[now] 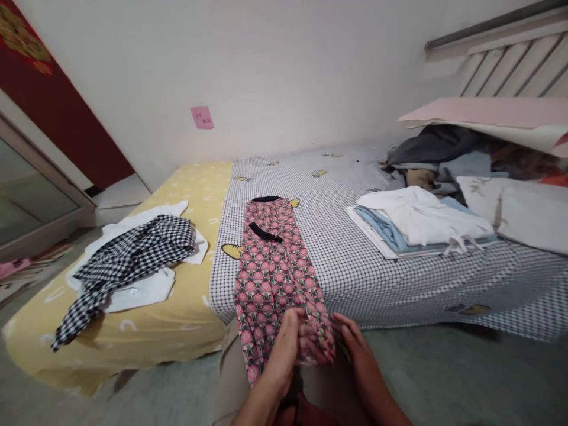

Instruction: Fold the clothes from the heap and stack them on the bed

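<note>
A pink floral garment (pixel 270 278) with black trim lies lengthwise on a black-and-white checked sheet (pixel 377 290), its near end reaching past the bed edge. My left hand (pixel 284 346) holds the near end of the cloth, with the fingers gathered on it. My right hand (pixel 359 355) rests against the garment's right edge, and its fingers look open. Part of the fabric is hidden behind my left hand.
A black-and-white gingham garment (pixel 126 266) lies on white cloth on the yellow mattress (pixel 195 189). Folded white and blue clothes (pixel 421 225) sit to the right, with a heaped clothes pile (pixel 444 154) behind. A pale pillow (pixel 519 213) lies at the right. A grey floor runs along the near side.
</note>
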A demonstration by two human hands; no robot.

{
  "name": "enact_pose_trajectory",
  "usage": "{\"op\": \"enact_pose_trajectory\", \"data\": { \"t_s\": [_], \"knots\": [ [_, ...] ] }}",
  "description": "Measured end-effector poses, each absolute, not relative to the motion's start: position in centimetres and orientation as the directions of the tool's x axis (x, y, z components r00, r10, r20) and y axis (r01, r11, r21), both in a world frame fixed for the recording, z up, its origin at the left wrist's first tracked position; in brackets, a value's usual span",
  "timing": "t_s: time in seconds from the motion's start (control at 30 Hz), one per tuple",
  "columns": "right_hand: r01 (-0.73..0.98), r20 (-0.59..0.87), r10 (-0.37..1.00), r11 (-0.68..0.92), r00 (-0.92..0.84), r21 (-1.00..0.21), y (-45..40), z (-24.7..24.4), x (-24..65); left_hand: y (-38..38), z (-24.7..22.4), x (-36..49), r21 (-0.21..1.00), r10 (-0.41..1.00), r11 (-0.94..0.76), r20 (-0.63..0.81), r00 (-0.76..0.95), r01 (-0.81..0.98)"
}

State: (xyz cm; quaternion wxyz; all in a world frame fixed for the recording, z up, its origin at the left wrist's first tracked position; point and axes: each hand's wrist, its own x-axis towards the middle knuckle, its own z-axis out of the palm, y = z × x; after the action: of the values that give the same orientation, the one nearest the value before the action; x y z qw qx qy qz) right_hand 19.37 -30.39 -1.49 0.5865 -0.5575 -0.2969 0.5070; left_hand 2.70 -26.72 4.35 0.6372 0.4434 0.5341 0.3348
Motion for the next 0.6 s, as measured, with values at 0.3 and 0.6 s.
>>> {"op": "enact_pose_trajectory", "data": {
  "t_s": [0.3, 0.6],
  "knots": [
    [-0.313, -0.22, 0.925, -0.119, 0.31, -0.942, -30.4, -0.8, 19.8, -29.8, 1.6, 1.3, 0.77, 0.918, -0.178, -0.094, 0.384, 0.613],
    [-0.339, -0.421, 0.893, -0.35, 0.162, -0.873, -28.5, -0.8, 20.0, -30.6, 2.4, 4.1, 0.967, 0.917, 0.113, -0.191, 0.349, 0.23]
  ]
}}
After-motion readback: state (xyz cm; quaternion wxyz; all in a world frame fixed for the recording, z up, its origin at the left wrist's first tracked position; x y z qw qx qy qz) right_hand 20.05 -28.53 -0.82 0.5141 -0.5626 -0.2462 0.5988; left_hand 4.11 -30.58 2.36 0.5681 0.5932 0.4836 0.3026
